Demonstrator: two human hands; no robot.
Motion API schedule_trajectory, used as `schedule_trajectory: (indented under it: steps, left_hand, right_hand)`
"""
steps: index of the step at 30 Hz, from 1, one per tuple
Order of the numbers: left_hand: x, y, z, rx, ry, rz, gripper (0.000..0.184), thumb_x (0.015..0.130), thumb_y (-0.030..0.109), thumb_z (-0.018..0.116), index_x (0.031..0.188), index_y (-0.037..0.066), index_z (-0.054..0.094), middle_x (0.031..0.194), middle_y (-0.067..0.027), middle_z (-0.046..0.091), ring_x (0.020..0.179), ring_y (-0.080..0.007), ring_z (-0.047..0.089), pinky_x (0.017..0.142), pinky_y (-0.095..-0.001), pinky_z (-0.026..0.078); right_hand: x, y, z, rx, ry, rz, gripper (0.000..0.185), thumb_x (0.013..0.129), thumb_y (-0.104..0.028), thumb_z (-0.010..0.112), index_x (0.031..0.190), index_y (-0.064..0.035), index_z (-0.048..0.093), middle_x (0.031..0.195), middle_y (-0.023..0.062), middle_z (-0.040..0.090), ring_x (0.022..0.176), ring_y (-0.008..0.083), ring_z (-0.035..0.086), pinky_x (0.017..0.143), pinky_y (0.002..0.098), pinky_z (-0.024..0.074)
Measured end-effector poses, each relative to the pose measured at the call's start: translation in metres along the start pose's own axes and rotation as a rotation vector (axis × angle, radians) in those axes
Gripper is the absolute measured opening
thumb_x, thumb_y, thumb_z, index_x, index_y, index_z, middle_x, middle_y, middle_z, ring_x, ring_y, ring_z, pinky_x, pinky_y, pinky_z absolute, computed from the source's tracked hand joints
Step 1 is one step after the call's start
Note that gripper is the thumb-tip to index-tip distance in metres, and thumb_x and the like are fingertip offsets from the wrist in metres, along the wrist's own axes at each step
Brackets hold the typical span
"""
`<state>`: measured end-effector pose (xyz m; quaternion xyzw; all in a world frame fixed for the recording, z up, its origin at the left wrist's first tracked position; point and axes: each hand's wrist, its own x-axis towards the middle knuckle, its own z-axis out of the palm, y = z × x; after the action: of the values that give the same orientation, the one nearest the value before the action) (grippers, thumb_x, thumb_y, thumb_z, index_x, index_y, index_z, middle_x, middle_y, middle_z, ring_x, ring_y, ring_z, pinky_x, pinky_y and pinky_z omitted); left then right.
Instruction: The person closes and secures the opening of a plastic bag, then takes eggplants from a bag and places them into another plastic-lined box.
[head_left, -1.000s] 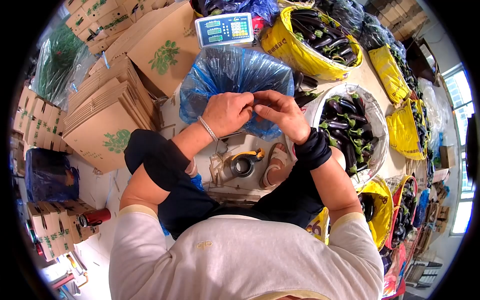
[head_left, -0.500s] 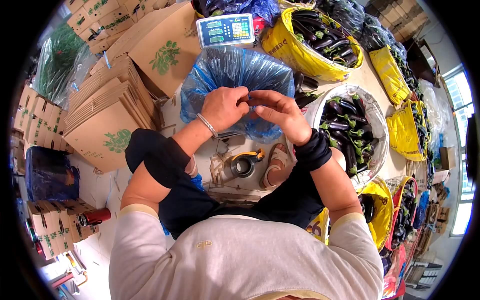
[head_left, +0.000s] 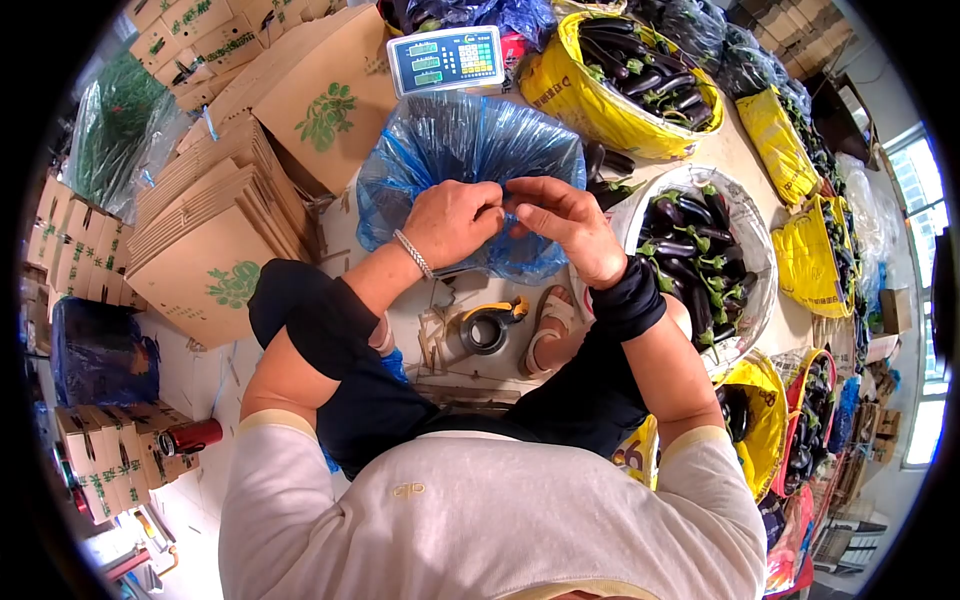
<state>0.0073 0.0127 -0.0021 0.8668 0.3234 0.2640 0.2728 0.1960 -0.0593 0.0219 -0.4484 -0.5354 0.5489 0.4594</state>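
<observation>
My left hand (head_left: pixel 452 224), with a braided bracelet at the wrist, is closed in a pinch. Whatever its fingertips hold, if anything, is too small or hidden to make out. Close by, my right hand (head_left: pixel 572 228) faces it with bent fingers and the thumb apart from the index finger; I see nothing in it. Both hands hover over the near part of a blue plastic bag (head_left: pixel 470 125), spread wide like a liner. Behind the bag stands a digital scale display (head_left: pixel 446 60). To the right of my right hand, a white sack-lined basket (head_left: pixel 765 270) holds dark eggplants (head_left: pixel 690 255).
Flattened cardboard boxes (head_left: pixel 195 245) lean at the left. A yellow-lined basket (head_left: pixel 555 85) of eggplants stands at the back. On the floor between my feet lies a tape dispenser (head_left: pixel 487 328). A red thermos (head_left: pixel 190 437) is at the lower left.
My two hands stay close together over the blue bag and shift slightly. The right fingers lift and curl a little. The bag, baskets and boxes stay in place.
</observation>
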Motion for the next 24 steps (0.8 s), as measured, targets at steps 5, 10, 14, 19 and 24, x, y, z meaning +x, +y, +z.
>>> schedule_trajectory:
  steps: [5, 10, 14, 19, 24]
  left_hand:
    - [0.0007, -0.0004, 0.0013, -0.103, -0.009, 0.028, 0.021, 0.084, 0.024, 0.059, 0.082, 0.003, 0.058, 0.063, -0.0159, 0.056, 0.058, -0.0323, 0.058, 0.054, -0.0400, 0.043]
    - [0.0008, 0.0013, 0.0006, -0.153, -0.015, 0.035, 0.021, 0.084, 0.023, 0.060, 0.083, 0.002, 0.056, 0.063, -0.0149, 0.056, 0.056, -0.0294, 0.058, 0.054, -0.0378, 0.043]
    - [0.0007, 0.0000, 0.0027, -0.163, -0.014, 0.035, 0.020, 0.084, 0.022, 0.061, 0.084, 0.002, 0.057, 0.063, -0.0148, 0.056, 0.056, -0.0286, 0.058, 0.054, -0.0367, 0.043]
    - [0.0011, 0.0043, -0.0010, -0.154, -0.056, 0.003, 0.018, 0.083, 0.021, 0.059, 0.086, 0.003, 0.060, 0.069, -0.0163, 0.062, 0.065, -0.0338, 0.062, 0.059, -0.0413, 0.047]
    - [0.0007, 0.0011, 0.0016, -0.089, -0.007, 0.000, 0.018, 0.080, 0.019, 0.062, 0.083, 0.001, 0.060, 0.065, -0.0159, 0.059, 0.058, -0.0288, 0.060, 0.055, -0.0366, 0.045]
  right_hand:
    - [-0.0006, -0.0002, -0.0004, 0.010, -0.015, -0.018, 0.037, 0.092, -0.011, 0.062, 0.123, 0.0074, 0.055, 0.103, 0.0080, 0.065, 0.086, 0.0120, 0.059, 0.082, 0.0277, 0.0484]
    - [-0.0007, -0.0011, -0.0016, -0.003, -0.019, -0.032, 0.036, 0.092, -0.012, 0.063, 0.122, 0.0070, 0.056, 0.102, 0.0073, 0.065, 0.085, 0.0121, 0.059, 0.082, 0.0280, 0.0487]
    - [-0.0016, -0.0023, -0.0011, 0.025, -0.016, -0.027, 0.035, 0.092, -0.012, 0.063, 0.121, 0.0067, 0.057, 0.100, 0.0069, 0.064, 0.085, 0.0121, 0.060, 0.082, 0.0280, 0.0487]
    - [-0.0022, -0.0038, -0.0028, 0.009, -0.035, -0.028, 0.035, 0.092, -0.012, 0.063, 0.121, 0.0065, 0.058, 0.099, 0.0064, 0.064, 0.085, 0.0120, 0.060, 0.081, 0.0280, 0.0485]
    - [-0.0022, -0.0027, -0.0015, 0.007, -0.054, -0.015, 0.034, 0.092, -0.012, 0.062, 0.121, 0.0048, 0.058, 0.102, 0.0067, 0.065, 0.085, 0.0123, 0.060, 0.083, 0.0282, 0.0487]
